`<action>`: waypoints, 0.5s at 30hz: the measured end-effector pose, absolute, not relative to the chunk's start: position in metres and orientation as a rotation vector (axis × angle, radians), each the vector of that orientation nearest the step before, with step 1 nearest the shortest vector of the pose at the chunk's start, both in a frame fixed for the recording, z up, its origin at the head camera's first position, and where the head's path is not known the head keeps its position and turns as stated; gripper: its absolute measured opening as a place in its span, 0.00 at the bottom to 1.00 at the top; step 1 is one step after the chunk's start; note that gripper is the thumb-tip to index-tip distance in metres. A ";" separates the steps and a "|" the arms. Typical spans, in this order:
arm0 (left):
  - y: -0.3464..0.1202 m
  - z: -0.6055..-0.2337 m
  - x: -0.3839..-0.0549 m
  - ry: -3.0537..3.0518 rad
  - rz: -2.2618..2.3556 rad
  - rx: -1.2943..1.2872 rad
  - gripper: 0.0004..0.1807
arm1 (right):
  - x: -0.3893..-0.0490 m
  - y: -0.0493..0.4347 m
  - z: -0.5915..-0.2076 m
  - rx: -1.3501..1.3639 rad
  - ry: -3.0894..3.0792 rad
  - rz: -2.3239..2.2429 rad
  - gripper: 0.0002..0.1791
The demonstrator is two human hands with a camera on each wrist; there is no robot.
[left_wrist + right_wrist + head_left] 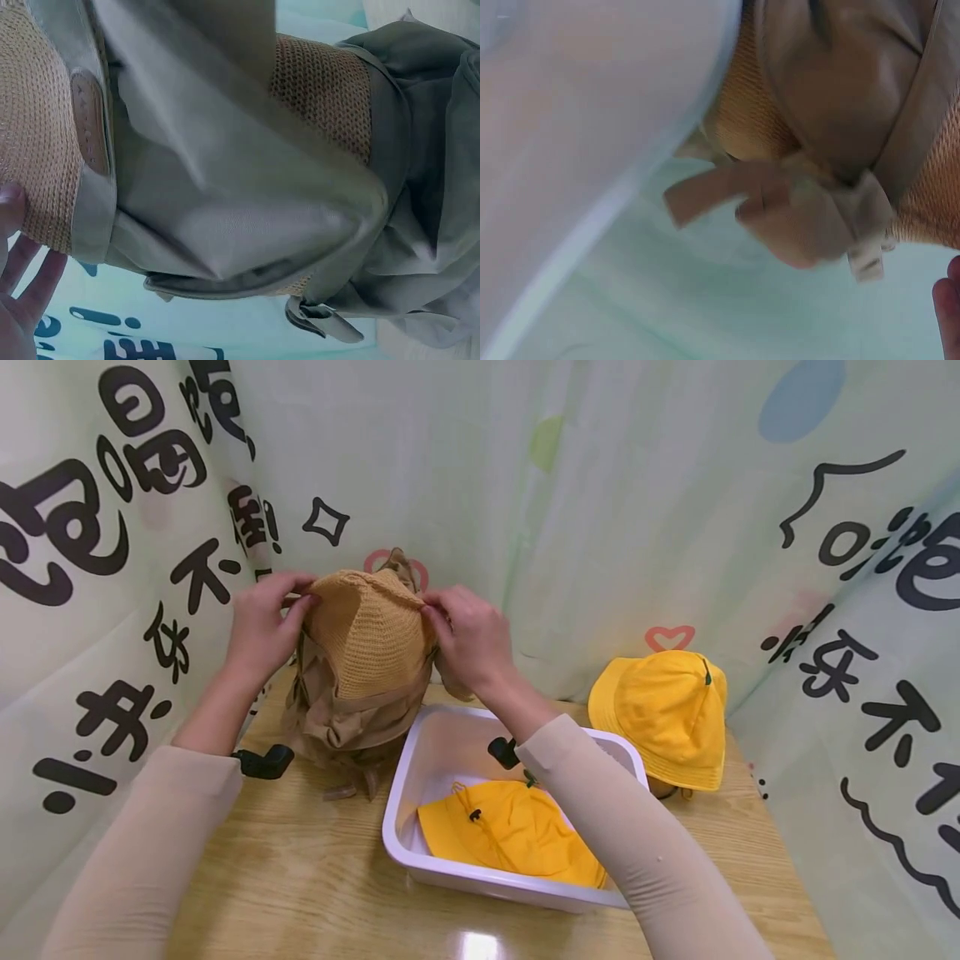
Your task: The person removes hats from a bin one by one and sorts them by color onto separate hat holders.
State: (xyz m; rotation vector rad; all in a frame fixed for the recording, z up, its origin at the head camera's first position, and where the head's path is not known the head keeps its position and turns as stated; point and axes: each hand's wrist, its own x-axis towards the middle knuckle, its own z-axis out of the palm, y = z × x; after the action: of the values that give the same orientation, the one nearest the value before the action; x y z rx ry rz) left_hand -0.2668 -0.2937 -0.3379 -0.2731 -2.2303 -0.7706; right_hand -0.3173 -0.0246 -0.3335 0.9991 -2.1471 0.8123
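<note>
A tan sun hat [382, 635] with a woven brim and a cloth crown is at the back left. My left hand [262, 622] pinches the brim's left edge between thumb and fingers. On the other side, my right hand [476, 635] pinches the brim too. The left wrist view shows a small brown tag [90, 124] on the cloth band beside the woven brim [41, 135]. Below the loose cloth, another woven patch [330, 97] shows. Cloth ties [802, 217] dangle in the right wrist view. What supports the hat underneath is hidden.
A white plastic bin [397, 827] stands on the wooden table [300, 877], with a yellow bucket hat [510, 827] inside. Another yellow bucket hat [667, 714] sits at the back right. Printed curtains [465, 460] enclose the table at the back and sides. My right forearm crosses over the bin.
</note>
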 end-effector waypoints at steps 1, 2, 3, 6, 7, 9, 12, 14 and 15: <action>-0.294 -0.339 -0.267 -2.239 -0.771 -0.275 0.08 | -0.317 -0.025 -0.335 1.007 -2.153 0.811 0.09; -0.295 -0.339 -0.267 -2.249 -0.773 -0.276 0.08 | -0.318 -0.025 -0.337 1.016 -2.162 0.811 0.08; -0.296 -0.341 -0.267 -2.262 -0.775 -0.273 0.08 | -0.318 -0.025 -0.339 1.026 -2.173 0.809 0.08; -0.299 -0.346 -0.267 -2.296 -0.776 -0.260 0.08 | -0.318 -0.027 -0.346 1.049 -2.209 0.815 0.08; -0.300 -0.348 -0.267 -2.302 -0.777 -0.259 0.08 | -0.318 -0.028 -0.348 1.054 -2.218 0.822 0.08; -0.300 -0.353 -0.267 -2.303 -0.764 -0.259 0.08 | -0.319 -0.030 -0.352 1.061 -2.229 0.850 0.08; -0.295 -0.359 -0.265 -2.284 -0.776 -0.289 0.11 | -0.318 -0.033 -0.356 1.059 -2.239 0.915 0.08; -0.287 -0.361 -0.261 -2.270 -0.794 -0.321 0.15 | -0.318 -0.035 -0.357 1.051 -2.251 0.960 0.08; -0.281 -0.361 -0.257 -2.271 -0.814 -0.335 0.18 | -0.317 -0.036 -0.358 1.045 -2.261 0.977 0.08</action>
State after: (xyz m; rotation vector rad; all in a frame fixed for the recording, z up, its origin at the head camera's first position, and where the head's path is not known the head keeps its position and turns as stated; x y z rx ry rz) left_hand -0.2573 -0.2808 -0.3611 -0.3347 -2.2710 -0.8144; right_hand -0.3175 -0.0364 -0.3579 1.0449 -2.2614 0.9767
